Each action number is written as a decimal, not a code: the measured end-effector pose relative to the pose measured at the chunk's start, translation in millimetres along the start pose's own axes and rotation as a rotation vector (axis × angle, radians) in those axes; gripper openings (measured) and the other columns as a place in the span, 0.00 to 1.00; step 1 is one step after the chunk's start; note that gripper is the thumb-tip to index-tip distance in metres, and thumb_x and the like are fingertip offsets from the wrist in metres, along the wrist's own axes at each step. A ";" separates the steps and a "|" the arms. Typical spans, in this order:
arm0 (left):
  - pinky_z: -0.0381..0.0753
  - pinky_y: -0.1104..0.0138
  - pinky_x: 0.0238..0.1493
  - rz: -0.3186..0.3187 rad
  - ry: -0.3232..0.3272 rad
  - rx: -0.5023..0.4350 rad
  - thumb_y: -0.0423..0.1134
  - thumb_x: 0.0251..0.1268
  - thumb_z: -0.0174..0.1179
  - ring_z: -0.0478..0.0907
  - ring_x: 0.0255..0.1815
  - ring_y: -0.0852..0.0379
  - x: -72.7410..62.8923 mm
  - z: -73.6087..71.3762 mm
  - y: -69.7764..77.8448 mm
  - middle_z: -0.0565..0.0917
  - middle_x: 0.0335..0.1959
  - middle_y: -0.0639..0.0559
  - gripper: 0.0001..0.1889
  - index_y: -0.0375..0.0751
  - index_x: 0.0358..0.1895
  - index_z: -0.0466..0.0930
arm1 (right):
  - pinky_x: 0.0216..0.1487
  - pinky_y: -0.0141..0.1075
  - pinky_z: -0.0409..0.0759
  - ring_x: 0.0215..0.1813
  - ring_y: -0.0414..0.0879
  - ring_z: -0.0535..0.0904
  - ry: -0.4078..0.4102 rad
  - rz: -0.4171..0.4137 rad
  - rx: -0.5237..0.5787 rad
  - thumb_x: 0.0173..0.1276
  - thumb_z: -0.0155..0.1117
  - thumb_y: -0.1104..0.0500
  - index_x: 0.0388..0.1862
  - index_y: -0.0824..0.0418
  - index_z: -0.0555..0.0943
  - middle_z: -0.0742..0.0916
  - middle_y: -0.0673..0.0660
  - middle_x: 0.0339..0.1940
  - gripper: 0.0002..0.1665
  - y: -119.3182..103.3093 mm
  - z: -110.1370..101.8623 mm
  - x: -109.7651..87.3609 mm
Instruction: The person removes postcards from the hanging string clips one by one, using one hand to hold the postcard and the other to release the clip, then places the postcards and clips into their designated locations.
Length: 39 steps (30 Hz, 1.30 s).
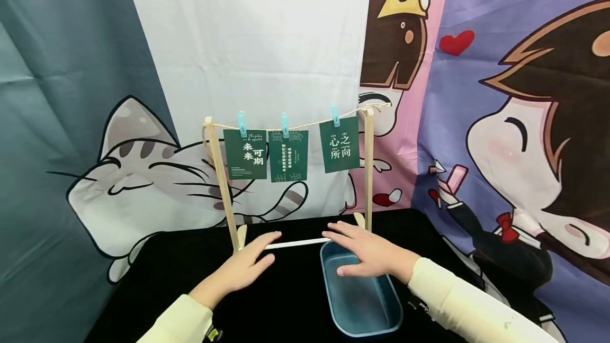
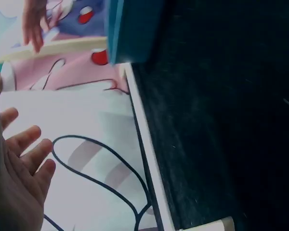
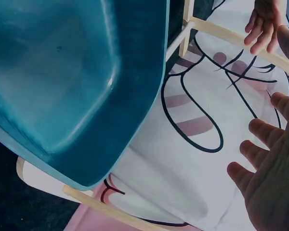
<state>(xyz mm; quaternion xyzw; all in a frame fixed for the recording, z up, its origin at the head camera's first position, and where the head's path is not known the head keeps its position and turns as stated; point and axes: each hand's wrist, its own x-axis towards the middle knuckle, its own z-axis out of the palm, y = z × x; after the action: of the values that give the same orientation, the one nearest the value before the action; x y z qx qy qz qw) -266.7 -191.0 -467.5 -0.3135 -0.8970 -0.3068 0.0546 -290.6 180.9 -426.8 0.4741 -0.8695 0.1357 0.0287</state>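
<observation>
In the head view my left hand hovers near the left wooden post of a small stand, fingers extended, holding nothing. My right hand is spread over the far end of a blue plastic bin, also without anything in it. Between the posts runs a twine line. Three dark green cards hang from it: one at left, one in the middle, and a slightly tilted one at right. Light blue clothespins pin them to the twine. Both wrist views show loosely spread fingers.
A white crossbar joins the stand's feet low down. The right post rises behind the right hand. Black cloth covers the table. Behind it hangs a printed cartoon curtain, close to the stand.
</observation>
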 end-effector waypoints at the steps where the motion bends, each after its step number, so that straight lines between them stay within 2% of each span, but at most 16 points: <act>1: 0.65 0.45 0.71 -0.032 0.017 -0.077 0.48 0.81 0.49 0.63 0.76 0.46 4.4 -1.2 -0.7 0.65 0.77 0.47 0.28 0.48 0.78 0.60 | 0.72 0.58 0.66 0.80 0.56 0.57 0.003 -0.001 0.003 0.69 0.60 0.30 0.81 0.48 0.60 0.64 0.56 0.80 0.48 -0.4 -0.7 -0.4; 6: 0.62 0.45 0.73 -0.156 0.116 -0.455 0.42 0.85 0.41 0.63 0.74 0.36 29.0 -10.5 0.2 0.64 0.75 0.34 0.27 0.33 0.78 0.53 | 0.73 0.58 0.64 0.80 0.56 0.56 0.000 0.006 0.009 0.68 0.63 0.33 0.81 0.46 0.60 0.64 0.57 0.80 0.48 -1.1 -2.6 -3.0; 9: 0.57 0.46 0.76 -0.209 0.176 -0.695 0.43 0.86 0.38 0.60 0.76 0.35 43.4 -17.9 -0.5 0.61 0.77 0.33 0.29 0.32 0.79 0.48 | 0.74 0.58 0.63 0.81 0.55 0.55 -0.003 0.019 0.006 0.68 0.64 0.34 0.81 0.45 0.59 0.64 0.57 0.81 0.48 -0.9 -3.1 -4.2; 14: 0.48 0.50 0.79 -0.225 0.302 -1.113 0.45 0.86 0.34 0.50 0.81 0.41 61.9 -26.8 -2.6 0.54 0.80 0.37 0.31 0.37 0.81 0.39 | 0.74 0.59 0.61 0.81 0.54 0.55 -0.001 0.029 0.006 0.68 0.65 0.34 0.81 0.45 0.59 0.64 0.55 0.81 0.48 -2.3 -4.6 -6.6; 17: 0.47 0.56 0.80 -0.213 0.384 -1.350 0.43 0.87 0.32 0.47 0.82 0.45 68.9 -32.3 -0.6 0.50 0.82 0.41 0.30 0.40 0.82 0.36 | 0.75 0.59 0.60 0.81 0.54 0.55 -0.013 0.044 0.021 0.68 0.66 0.36 0.81 0.44 0.59 0.63 0.54 0.81 0.48 -4.3 -5.6 -8.1; 20: 0.48 0.61 0.80 -0.197 0.451 -1.517 0.42 0.86 0.30 0.46 0.83 0.50 74.6 -37.0 1.0 0.47 0.83 0.45 0.30 0.43 0.83 0.34 | 0.75 0.60 0.60 0.81 0.54 0.54 -0.027 0.065 0.032 0.67 0.66 0.35 0.81 0.41 0.58 0.63 0.53 0.81 0.48 -5.8 -6.0 -9.9; 22: 0.49 0.63 0.79 -0.186 0.481 -1.576 0.42 0.86 0.30 0.45 0.83 0.51 77.7 -40.0 2.3 0.47 0.83 0.46 0.30 0.45 0.83 0.33 | 0.75 0.60 0.59 0.81 0.54 0.54 -0.035 0.076 0.035 0.68 0.64 0.33 0.82 0.40 0.58 0.63 0.53 0.81 0.48 -6.4 -6.0 -10.9; 26: 0.51 0.64 0.79 -0.170 0.512 -1.612 0.43 0.86 0.31 0.46 0.83 0.52 82.9 -45.1 4.6 0.46 0.83 0.47 0.30 0.46 0.83 0.32 | 0.75 0.60 0.59 0.81 0.54 0.54 -0.040 0.077 0.027 0.68 0.60 0.29 0.82 0.41 0.58 0.63 0.54 0.81 0.48 -5.9 -4.9 -11.9; 31: 0.53 0.64 0.78 -0.154 0.521 -1.640 0.44 0.86 0.32 0.47 0.82 0.53 88.6 -50.8 7.9 0.43 0.84 0.48 0.32 0.47 0.82 0.29 | 0.74 0.60 0.61 0.81 0.55 0.55 -0.027 0.063 0.016 0.68 0.62 0.31 0.81 0.43 0.59 0.64 0.56 0.81 0.48 -4.5 -4.2 -11.0; 34: 0.53 0.65 0.78 -0.148 0.526 -1.689 0.44 0.85 0.33 0.47 0.82 0.53 91.2 -54.3 9.4 0.39 0.84 0.49 0.34 0.50 0.82 0.25 | 0.74 0.59 0.61 0.81 0.55 0.55 -0.025 0.059 0.013 0.68 0.62 0.31 0.81 0.43 0.59 0.64 0.55 0.81 0.48 -4.8 -4.8 -10.3; 39: 0.54 0.62 0.78 -0.133 0.549 -1.730 0.45 0.85 0.32 0.48 0.82 0.51 92.5 -57.5 10.1 0.43 0.84 0.48 0.31 0.54 0.82 0.31 | 0.74 0.60 0.61 0.81 0.55 0.56 -0.036 0.061 0.020 0.68 0.64 0.34 0.81 0.43 0.59 0.64 0.54 0.80 0.47 -5.5 -3.1 -10.2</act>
<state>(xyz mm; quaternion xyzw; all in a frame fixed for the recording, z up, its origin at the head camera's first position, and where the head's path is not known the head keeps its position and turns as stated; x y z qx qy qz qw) -339.9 -169.5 -389.1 -0.1088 -0.3254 -0.9393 -0.0060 -280.7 187.2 -424.5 0.4500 -0.8825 0.1366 0.0042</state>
